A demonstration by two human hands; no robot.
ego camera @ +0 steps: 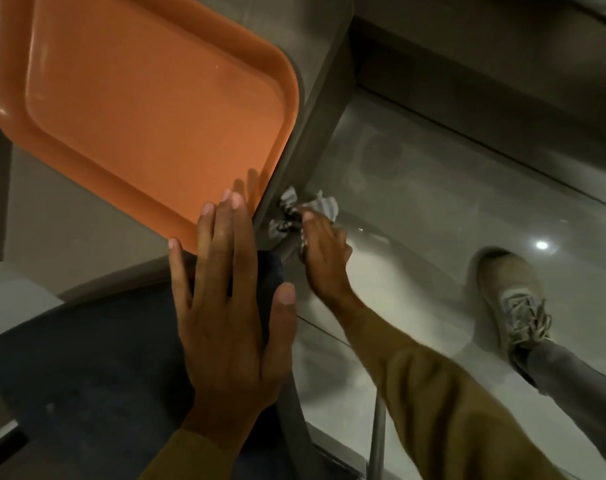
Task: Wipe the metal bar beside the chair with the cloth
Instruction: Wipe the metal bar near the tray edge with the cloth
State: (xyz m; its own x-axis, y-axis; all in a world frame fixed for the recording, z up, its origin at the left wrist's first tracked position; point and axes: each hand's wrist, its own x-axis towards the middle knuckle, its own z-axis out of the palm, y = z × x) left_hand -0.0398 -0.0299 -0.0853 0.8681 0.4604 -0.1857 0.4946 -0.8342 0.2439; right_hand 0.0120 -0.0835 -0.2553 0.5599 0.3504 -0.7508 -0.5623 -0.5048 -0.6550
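My right hand (324, 252) reaches down beside the chair and grips a striped grey-and-white cloth (324, 206), bunched around a metal bar (287, 249) just under the table's edge. Most of the bar is hidden by the cloth and my hand. My left hand (230, 299) lies flat with fingers spread on the dark blue chair seat (86, 368), fingertips reaching the orange tray. It holds nothing.
An orange plastic tray (149, 98) sits on the grey table (69, 237) at upper left. A thin metal chair leg (377, 441) runs down at the bottom. My shoe (512, 299) stands on the glossy tiled floor (433, 188) at right.
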